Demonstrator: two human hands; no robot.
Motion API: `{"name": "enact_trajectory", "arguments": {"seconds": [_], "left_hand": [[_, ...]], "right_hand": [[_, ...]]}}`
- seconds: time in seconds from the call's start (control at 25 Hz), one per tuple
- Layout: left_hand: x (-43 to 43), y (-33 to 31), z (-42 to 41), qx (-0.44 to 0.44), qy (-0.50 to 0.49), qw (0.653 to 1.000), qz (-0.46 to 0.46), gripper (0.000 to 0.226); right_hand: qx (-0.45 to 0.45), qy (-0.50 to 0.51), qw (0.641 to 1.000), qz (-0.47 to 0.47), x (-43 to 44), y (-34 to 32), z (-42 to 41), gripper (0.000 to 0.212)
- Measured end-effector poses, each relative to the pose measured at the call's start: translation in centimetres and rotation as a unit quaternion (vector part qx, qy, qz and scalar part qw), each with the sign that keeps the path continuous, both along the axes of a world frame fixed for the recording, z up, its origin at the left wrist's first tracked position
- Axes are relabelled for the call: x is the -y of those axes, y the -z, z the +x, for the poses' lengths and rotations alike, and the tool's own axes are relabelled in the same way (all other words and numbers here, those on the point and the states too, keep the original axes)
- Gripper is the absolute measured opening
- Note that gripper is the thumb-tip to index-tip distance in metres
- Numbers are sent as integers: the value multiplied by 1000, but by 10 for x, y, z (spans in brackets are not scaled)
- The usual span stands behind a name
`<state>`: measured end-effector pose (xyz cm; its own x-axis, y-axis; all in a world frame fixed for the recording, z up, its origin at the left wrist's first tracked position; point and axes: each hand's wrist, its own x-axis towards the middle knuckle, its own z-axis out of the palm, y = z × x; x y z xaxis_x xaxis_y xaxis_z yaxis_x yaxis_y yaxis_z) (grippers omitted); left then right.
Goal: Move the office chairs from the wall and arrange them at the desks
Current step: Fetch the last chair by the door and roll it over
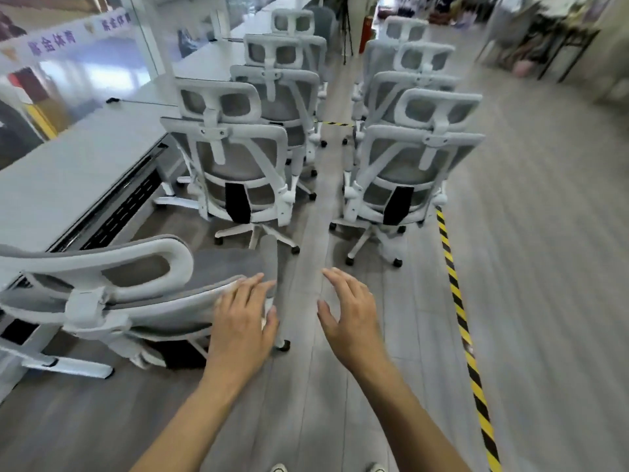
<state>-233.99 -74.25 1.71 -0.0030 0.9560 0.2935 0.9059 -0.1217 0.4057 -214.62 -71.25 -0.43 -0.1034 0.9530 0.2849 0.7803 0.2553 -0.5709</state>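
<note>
While you face down the aisle, the long white desk run [78, 172] occupies the left side. The nearest white-framed grey mesh office chair [136, 294] sits just beside it at lower left, its backrest toward you. Your left hand [241, 321] is at the right edge of that backrest, fingers straight and spread, gripping nothing. Motion blur prevents confirming whether the fingertips touch the mesh.

Further along the same desk, a second chair of the same type [238, 165] stands near the desk edge, with at least two more beyond it. Your right hand [350, 318] hovers over bare grey floor between the two rows, fingers spread, palm down, holding nothing.

Right of the aisle, a separate file of matching chairs [408, 165] stands well apart from any desk, just beside the yellow-and-black striped floor tape [456, 301].

Assessment: the left row appears delivered to the desk, though whether each chair is turned in squarely cannot be verified. The right file, at least four chairs, appears unplaced. The task is judged roughly half done.
</note>
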Motion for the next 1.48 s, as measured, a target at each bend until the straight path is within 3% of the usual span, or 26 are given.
{"name": "enact_trajectory", "arguments": {"seconds": [0.24,0.52,0.88,1.48], "left_hand": [[4,-31,160,-21,164,986,21,42],[63,-42,396,-4,339,940,46,39],[171,-25,658,31,557,830,6,30],[290,-26,1076,28,783,622,-1,32]], "right_hand": [[-18,173,984,43,70,-25,156,48],[-12,355,932,67,192,-35,364,42],[-36,575,814,66,366,-20,566,39],[5,796,602,66,527,-22,870,37]]}}
